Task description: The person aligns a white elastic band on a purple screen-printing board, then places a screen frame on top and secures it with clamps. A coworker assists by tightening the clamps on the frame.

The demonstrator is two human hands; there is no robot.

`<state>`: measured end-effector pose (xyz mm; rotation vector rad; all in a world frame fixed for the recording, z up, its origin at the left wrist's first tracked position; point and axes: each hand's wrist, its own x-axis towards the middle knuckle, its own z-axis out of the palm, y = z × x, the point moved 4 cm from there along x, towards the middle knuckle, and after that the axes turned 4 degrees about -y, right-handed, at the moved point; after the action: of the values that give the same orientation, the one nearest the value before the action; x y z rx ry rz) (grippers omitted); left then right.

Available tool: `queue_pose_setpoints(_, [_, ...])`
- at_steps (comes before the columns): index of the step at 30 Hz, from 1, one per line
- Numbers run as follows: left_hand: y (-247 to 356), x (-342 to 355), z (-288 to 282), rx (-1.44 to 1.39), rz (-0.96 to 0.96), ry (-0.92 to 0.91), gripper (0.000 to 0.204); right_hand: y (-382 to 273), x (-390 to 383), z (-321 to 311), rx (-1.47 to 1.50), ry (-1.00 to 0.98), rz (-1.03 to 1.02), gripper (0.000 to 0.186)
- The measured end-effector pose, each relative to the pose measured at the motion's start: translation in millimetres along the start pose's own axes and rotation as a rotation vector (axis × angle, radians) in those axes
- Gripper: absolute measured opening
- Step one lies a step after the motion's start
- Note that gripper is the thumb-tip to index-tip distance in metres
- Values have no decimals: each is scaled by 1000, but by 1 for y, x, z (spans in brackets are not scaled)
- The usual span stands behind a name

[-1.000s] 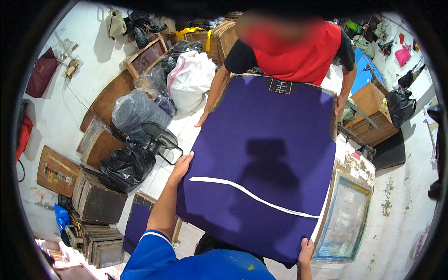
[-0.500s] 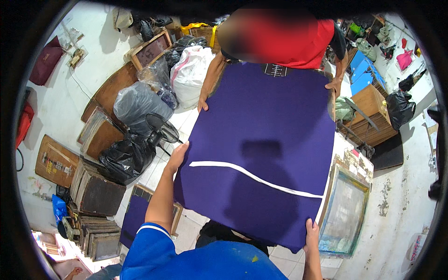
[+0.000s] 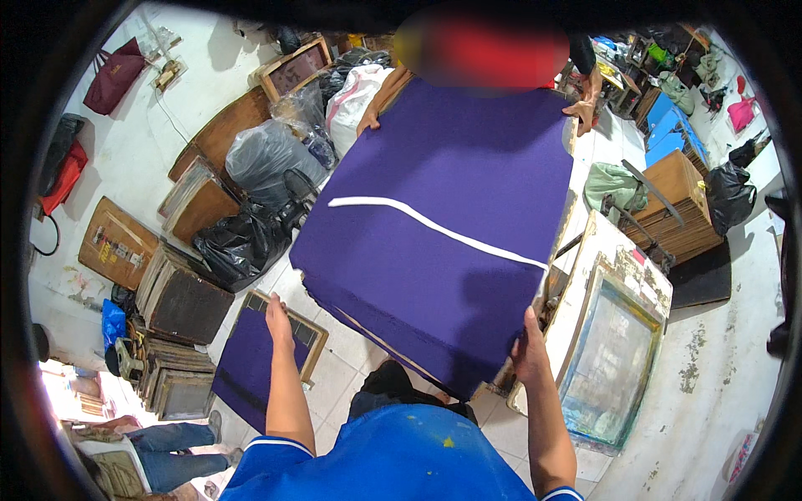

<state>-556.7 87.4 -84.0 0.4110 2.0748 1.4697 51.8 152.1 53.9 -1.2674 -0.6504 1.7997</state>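
A large purple cloth panel (image 3: pixel 434 209) with a curved white stripe (image 3: pixel 434 235) lies over a board in front of me. My left hand (image 3: pixel 279 319) is off the panel, left of its near corner, fingers stretched out and holding nothing. My right hand (image 3: pixel 528 351) is at the panel's near right edge, fingers extended alongside; whether it touches the edge is unclear. Opposite me, a person in red has a left-side hand (image 3: pixel 368 123) and a right-side hand (image 3: pixel 585 107) at the far corners.
On the tiled floor to the left lies another purple cloth (image 3: pixel 251 355) by a wooden frame. Farther left are stacked screens (image 3: pixel 188 305) and black plastic bags (image 3: pixel 242 242). A framed screen (image 3: pixel 614 359) leans at the right, below stacked brown boards (image 3: pixel 668 196).
The panel has moved away from me, and its board's near edge now shows. My left hand has come off the cloth and moved left; my right hand has loosened from its edge.
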Motion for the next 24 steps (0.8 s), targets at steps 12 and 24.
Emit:
queue_pose_setpoints(12, [91, -121, 198, 528, 998, -681, 21, -4, 112, -48, -452, 403, -324, 46])
queue_pose_setpoints(24, [112, 131, 287, 859, 694, -536, 71, 38, 225, -161, 86, 368, 96, 96])
